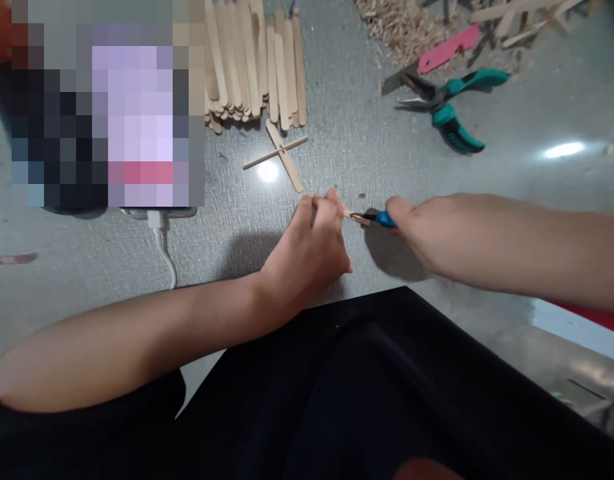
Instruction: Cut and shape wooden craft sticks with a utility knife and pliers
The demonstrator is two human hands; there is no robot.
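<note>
My left hand [314, 247] rests on the grey floor with its fingers curled round a small wooden stick [351, 215], whose tip pokes out to the right. My right hand [411, 230] is closed on a blue-handled tool [381, 219]; the tool's dark tip touches the end of the stick. Most of the tool is hidden inside the hand.
A row of wooden sticks [251, 60] lies at the back, with two crossed sticks [281, 155] in front. Teal-handled pliers [447, 107], a pink knife [447, 48] and wood shavings [401, 23] lie at the back right. A white cable [163, 247] runs left. My dark-clothed leg [361, 387] fills the foreground.
</note>
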